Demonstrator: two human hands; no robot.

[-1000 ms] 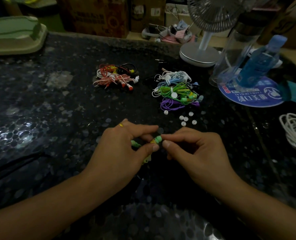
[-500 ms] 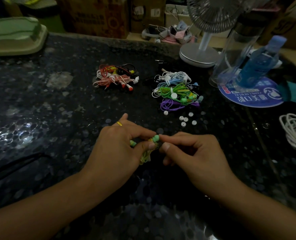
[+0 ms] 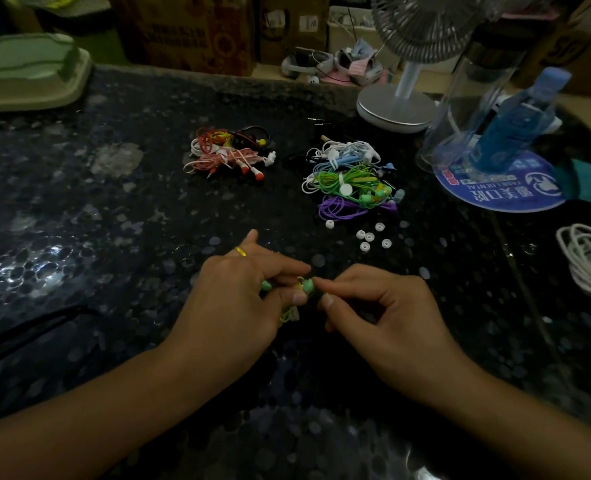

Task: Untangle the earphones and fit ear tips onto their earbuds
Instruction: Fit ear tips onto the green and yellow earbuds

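Note:
My left hand grips a bundled yellow-green earphone with mint earbuds low over the dark table. One mint earbud sticks out between its thumb and forefinger, another peeks out at its left side. My right hand is just right of it, its forefinger tip touching the exposed earbud, thumb curled below. Several white ear tips lie loose behind my hands. A green, blue, white and purple earphone pile sits behind them, and a red, pink and black pile lies to the left.
A desk fan base stands at the back, with a clear tumbler and blue bottle on a round blue mat at right. White cable coil lies at the right edge. A green tray sits far left.
Both hands shifted slightly away from me with the earphone. My right thumb has dropped away from the earbud, leaving only the forefinger tip at it.

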